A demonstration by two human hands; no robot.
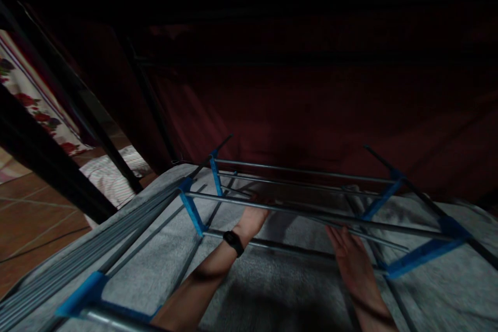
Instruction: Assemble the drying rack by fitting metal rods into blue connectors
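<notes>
A rack frame of grey metal tubes (311, 211) and blue plastic connectors (192, 212) lies on a grey blanket (272, 290). My left hand (257, 213), with a black band on the wrist, reaches under the front upper tube. Its fingers are curled round a loose thin metal tube (383, 240) that slants down to the right inside the frame. Part of these fingers is dark and hidden. My right hand (346, 249) is beneath the same tube, fingers stretched out and close to it; I cannot tell whether they touch.
Several loose metal tubes (97, 249) lie side by side along the left of the blanket. Dark bed posts (50, 166) stand at the left, beyond them a tiled floor (42, 218) and a striped cloth (112, 179). A dark red curtain (311, 119) hangs behind the rack.
</notes>
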